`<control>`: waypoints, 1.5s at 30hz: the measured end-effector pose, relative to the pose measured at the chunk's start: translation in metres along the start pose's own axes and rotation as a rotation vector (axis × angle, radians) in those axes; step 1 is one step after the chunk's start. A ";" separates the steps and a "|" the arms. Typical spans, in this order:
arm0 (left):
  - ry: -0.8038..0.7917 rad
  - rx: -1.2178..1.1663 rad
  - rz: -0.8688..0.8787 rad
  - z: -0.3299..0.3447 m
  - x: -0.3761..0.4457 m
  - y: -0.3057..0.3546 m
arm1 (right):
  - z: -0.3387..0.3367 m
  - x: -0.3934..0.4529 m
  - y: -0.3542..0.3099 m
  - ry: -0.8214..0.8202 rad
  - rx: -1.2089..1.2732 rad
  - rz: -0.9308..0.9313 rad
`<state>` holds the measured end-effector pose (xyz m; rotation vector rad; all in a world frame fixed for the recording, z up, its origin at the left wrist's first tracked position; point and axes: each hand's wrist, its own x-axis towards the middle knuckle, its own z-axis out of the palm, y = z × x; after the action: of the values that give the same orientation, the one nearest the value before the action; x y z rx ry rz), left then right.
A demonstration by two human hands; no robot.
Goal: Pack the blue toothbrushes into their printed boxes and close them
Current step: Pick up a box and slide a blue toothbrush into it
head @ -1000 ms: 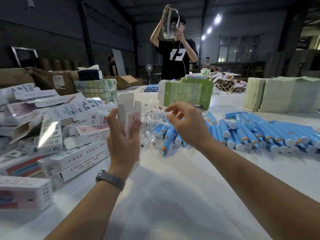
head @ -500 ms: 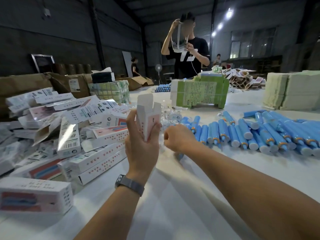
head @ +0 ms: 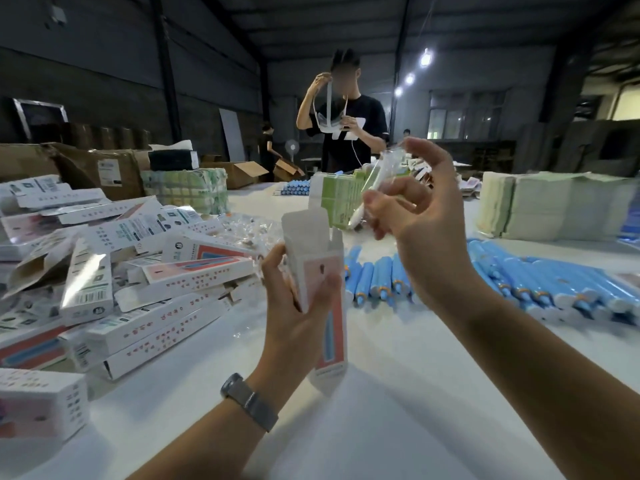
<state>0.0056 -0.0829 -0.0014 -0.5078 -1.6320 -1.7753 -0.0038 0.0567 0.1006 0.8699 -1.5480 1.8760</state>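
Two hands work above the white bench (head: 398, 393): the left hand (head: 298, 299) grips an upright printed box (head: 320, 271), flaps open; the right hand (head: 420, 216) pinches a clear-wrapped piece (head: 379, 178) above it. Blue toothbrushes (head: 540, 282) lie toward the right edge, boxes (head: 145, 278) heaped left, a person (head: 346, 126) beyond.

Bare forearms, no sleeves showing; grey watch band (head: 250, 402) (possibly mesh) on left wrist
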 end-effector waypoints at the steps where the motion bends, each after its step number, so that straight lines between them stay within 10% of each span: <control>1: -0.024 -0.016 0.000 0.003 -0.002 0.002 | 0.001 -0.002 -0.005 -0.015 -0.037 -0.035; 29: -0.029 0.149 0.055 0.000 0.003 -0.003 | 0.000 -0.016 0.013 -0.410 -0.945 -0.417; 39: -0.095 0.069 0.112 -0.004 0.002 0.000 | -0.009 -0.022 0.041 -0.413 -0.185 0.144; 45: -0.174 0.054 0.098 -0.005 0.003 0.005 | -0.011 -0.024 0.053 -0.391 -0.084 0.081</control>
<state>0.0076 -0.0886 0.0031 -0.7219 -1.7371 -1.6494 -0.0304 0.0572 0.0473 1.2044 -1.9023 1.7534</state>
